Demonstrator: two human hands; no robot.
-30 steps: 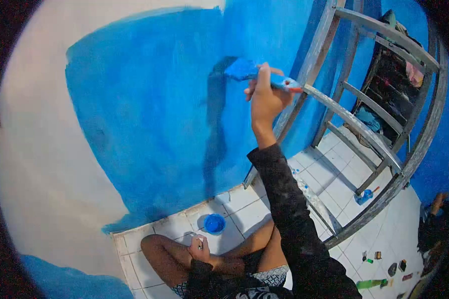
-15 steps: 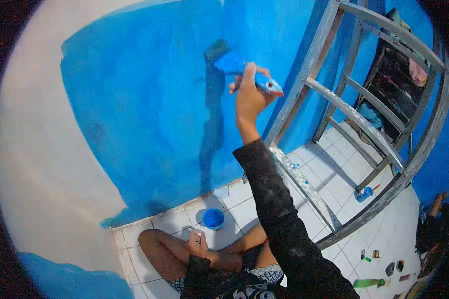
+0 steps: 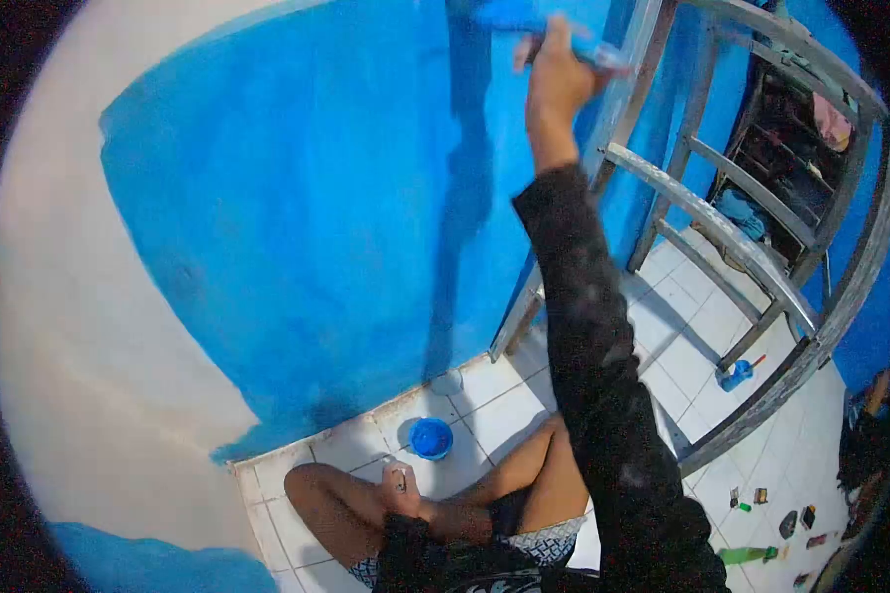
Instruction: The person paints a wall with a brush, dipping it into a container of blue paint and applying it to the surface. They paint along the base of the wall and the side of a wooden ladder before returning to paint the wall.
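Observation:
My right hand [image 3: 561, 87], raised at arm's length, grips a paintbrush [image 3: 593, 51] by its handle. The brush's blue-coated bristles point left at the upper part of the blue-painted wall [image 3: 307, 217], and motion blurs them a little. Low down, my left hand [image 3: 401, 491] is closed near my bent knee, with something pale showing at its top that I cannot make out. A small tub of blue paint [image 3: 431, 438] stands on the tiled floor just beyond that hand. Close to the wall base lies a clear round lid-like piece [image 3: 447, 382].
A paint-spotted wooden ladder [image 3: 707, 198] stands to the right of my arm. Beneath it is a small blue container [image 3: 734, 374] with a red-tipped stick. Toward the lower right are a green bottle [image 3: 748, 555], small scattered items and another person [image 3: 868, 445]. Pale unpainted wall [image 3: 59, 326] is at left.
My right hand has moved up and to the right with the paintbrush, along the wall. My left hand stays closed near my knee. The view has shifted slightly.

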